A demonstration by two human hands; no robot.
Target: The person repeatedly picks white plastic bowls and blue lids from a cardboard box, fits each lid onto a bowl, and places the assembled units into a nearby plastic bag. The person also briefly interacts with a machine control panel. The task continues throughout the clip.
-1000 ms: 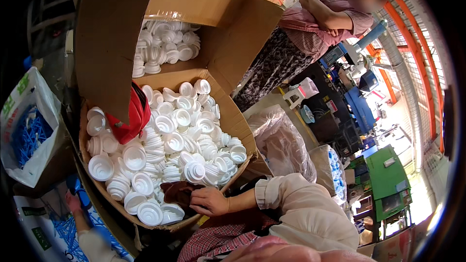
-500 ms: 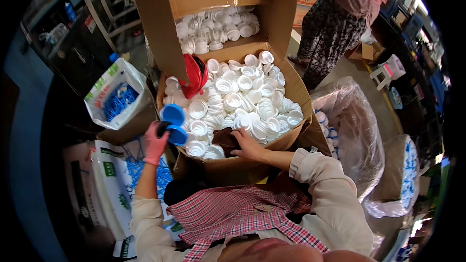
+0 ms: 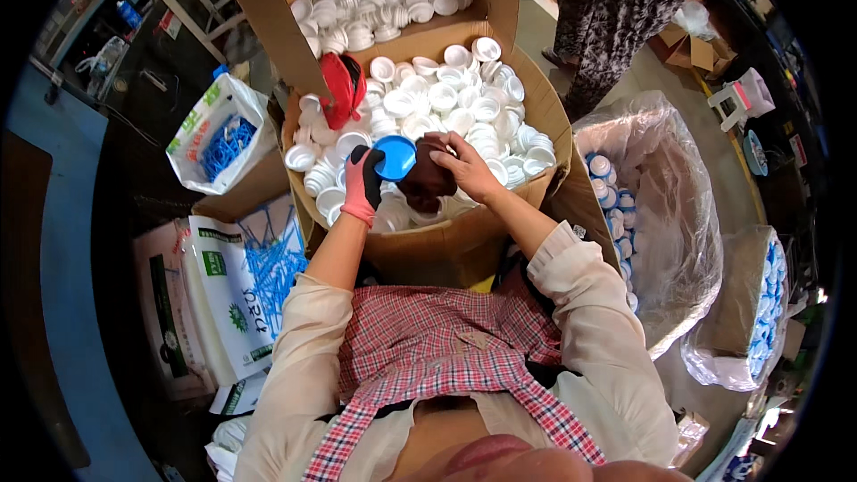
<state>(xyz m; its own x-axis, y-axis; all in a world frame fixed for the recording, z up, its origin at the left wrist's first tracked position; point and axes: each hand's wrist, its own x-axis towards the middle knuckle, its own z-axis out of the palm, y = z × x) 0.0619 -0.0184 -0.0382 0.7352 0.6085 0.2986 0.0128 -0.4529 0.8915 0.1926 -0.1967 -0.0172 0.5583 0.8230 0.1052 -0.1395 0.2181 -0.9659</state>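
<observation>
My left hand (image 3: 362, 180), in a pink and black glove, grips a round blue plastic lid (image 3: 396, 158) over the near part of a large cardboard box (image 3: 420, 254). Close beside it, my bare right hand (image 3: 467, 168) has its fingers closed on a dark brown cloth (image 3: 427, 180), which hangs down by the lid's right edge. Lid and cloth appear to meet or overlap; I cannot tell whether they touch. Below them the box holds many white round plastic caps (image 3: 444, 96). A red pouch-like thing (image 3: 340, 94) lies at the box's left side.
More white caps (image 3: 386, 7) lie in a farther box section. To the left are a white bag (image 3: 254, 138) of blue strips and printed sacks (image 3: 223, 299). At right, a plastic-lined box (image 3: 669, 241) holds blue-and-white pieces. A person (image 3: 600, 22) stands behind it.
My left hand has moved right, from the box's left edge to in front of me. Two blue discs showed by it before; one shows now. My right hand has lifted the cloth.
</observation>
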